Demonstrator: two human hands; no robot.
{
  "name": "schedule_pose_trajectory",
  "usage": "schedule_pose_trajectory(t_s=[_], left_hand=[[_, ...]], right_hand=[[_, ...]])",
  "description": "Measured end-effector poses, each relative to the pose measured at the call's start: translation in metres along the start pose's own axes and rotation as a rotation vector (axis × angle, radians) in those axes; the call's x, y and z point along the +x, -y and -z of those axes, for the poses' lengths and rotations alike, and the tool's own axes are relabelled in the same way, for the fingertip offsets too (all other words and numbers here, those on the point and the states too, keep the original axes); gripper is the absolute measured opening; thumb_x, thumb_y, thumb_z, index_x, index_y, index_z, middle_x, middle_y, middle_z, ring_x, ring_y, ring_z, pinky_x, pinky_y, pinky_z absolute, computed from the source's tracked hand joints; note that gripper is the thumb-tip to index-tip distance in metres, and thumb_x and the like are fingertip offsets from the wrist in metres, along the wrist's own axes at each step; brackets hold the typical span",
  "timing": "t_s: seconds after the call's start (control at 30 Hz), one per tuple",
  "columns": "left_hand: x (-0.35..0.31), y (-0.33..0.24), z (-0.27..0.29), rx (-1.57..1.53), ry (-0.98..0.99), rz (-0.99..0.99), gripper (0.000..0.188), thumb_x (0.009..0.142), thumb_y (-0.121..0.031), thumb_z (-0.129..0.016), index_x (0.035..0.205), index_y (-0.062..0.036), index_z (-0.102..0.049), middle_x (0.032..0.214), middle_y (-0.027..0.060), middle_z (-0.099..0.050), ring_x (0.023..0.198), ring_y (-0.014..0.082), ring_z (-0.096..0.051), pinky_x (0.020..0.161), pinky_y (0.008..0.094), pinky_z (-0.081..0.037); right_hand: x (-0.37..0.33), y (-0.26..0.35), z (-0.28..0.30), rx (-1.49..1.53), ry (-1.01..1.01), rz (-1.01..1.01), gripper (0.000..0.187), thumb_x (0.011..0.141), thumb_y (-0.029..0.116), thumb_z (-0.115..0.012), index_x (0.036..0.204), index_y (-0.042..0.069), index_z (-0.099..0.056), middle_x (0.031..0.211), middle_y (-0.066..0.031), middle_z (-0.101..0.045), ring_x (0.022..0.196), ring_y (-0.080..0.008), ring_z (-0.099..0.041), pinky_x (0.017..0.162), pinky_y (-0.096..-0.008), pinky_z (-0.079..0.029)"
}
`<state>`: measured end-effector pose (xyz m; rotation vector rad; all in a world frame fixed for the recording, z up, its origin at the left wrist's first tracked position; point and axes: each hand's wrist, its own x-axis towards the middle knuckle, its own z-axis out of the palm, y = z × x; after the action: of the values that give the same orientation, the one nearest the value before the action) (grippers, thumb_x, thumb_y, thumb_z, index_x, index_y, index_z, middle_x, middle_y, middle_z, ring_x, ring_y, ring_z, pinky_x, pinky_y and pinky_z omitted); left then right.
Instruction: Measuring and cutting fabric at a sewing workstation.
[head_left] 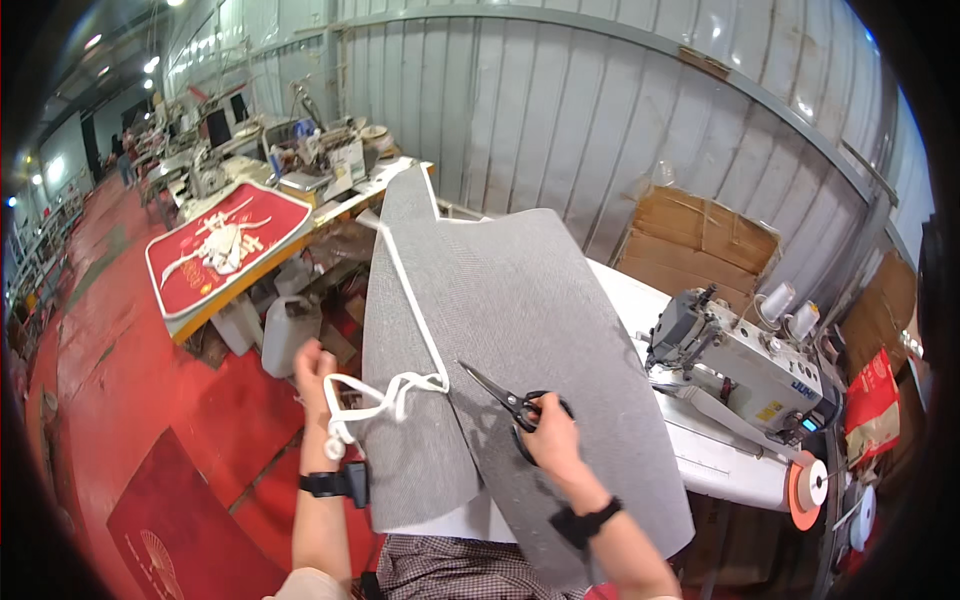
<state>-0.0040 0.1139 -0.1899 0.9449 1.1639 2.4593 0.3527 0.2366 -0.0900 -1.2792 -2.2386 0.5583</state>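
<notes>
My right hand (552, 432) is closed round the handles of black scissors (512, 402), whose blades point up and left over a large grey textured sheet (500, 290). The sheet drapes from the worktable toward my lap, with a slit or overlapping edge running down below the scissor tip. A white binding strip (412, 300) runs along part of the sheet, then lies in loose loops beside my left wrist. Beyond the sheet's left edge, my left hand (314, 370) is raised with fingers loosely bent and apart; nothing shows in it.
An industrial sewing machine (750, 360) with thread cones (790, 308) stands on the white table at right. Left lies a red mat (230, 250) with white edging and scraps on a table. Below are a plastic jug (290, 335) and a red floor. Cardboard (695, 245) leans against the metal wall.
</notes>
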Motion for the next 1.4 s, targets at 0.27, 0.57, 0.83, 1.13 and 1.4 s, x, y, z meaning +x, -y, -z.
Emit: schedule_pose_trajectory(t_s=[0.27, 0.57, 0.83, 1.13, 1.4], left_hand=[[-0.021, -0.197, -0.142, 1.007, 0.748, -0.151, 0.043, 0.073, -0.016, -0.069, 0.113, -0.0035, -0.057, 0.112, 0.0128, -0.056, 0.106, 0.0277, -0.051, 0.093, 0.0378, -0.04], [-0.071, -0.049, -0.131, 1.265, 0.534, -0.196, 0.029, 0.064, -0.017, -0.076, 0.086, -0.0092, -0.057, 0.088, 0.0036, -0.055, 0.085, 0.0235, -0.054, 0.077, 0.0373, -0.037], [-0.074, -0.039, -0.118, 1.234, 0.483, -0.347, 0.021, 0.066, -0.01, -0.073, 0.08, -0.0095, -0.057, 0.083, 0.002, -0.056, 0.078, 0.0209, -0.053, 0.076, 0.0378, -0.035], [-0.075, -0.042, -0.12, 1.098, 0.393, -0.414, 0.021, 0.063, 0.001, -0.066, 0.077, -0.0075, -0.054, 0.084, 0.003, -0.057, 0.079, 0.0216, -0.053, 0.073, 0.035, -0.039], [-0.079, -0.049, -0.12, 0.912, 0.34, -0.119, 0.015, 0.071, 0.003, -0.062, 0.081, -0.0036, -0.054, 0.092, 0.0069, -0.059, 0.08, 0.0249, -0.055, 0.074, 0.0339, -0.043]], right_hand=[[0.023, 0.005, 0.009, 0.299, 0.312, -0.277, 0.052, 0.077, 0.041, -0.07, 0.095, -0.003, -0.048, 0.072, -0.0073, -0.061, 0.068, -0.0184, -0.062, 0.068, -0.0323, -0.05], [0.019, -0.014, 0.0, 0.291, 0.392, -0.251, 0.059, 0.082, 0.052, -0.058, 0.098, -0.005, -0.051, 0.074, -0.012, -0.059, 0.072, -0.0224, -0.061, 0.064, -0.0348, -0.048], [-0.018, -0.001, 0.015, 0.841, 0.925, -0.344, 0.054, 0.09, 0.053, -0.044, 0.091, 0.0, -0.052, 0.067, -0.0024, -0.048, 0.054, -0.0086, -0.05, 0.045, -0.0239, -0.05], [-0.047, 0.018, 0.004, 0.717, 1.042, -0.445, 0.054, 0.095, 0.047, -0.038, 0.093, -0.004, -0.055, 0.067, -0.0024, -0.048, 0.054, -0.0105, -0.05, 0.052, -0.0241, -0.049], [-0.063, 0.016, -0.013, 0.878, 1.236, -0.334, 0.065, 0.093, 0.058, -0.025, 0.091, -0.002, -0.051, 0.066, -0.0027, -0.043, 0.053, -0.0104, -0.046, 0.051, -0.0252, -0.048]])
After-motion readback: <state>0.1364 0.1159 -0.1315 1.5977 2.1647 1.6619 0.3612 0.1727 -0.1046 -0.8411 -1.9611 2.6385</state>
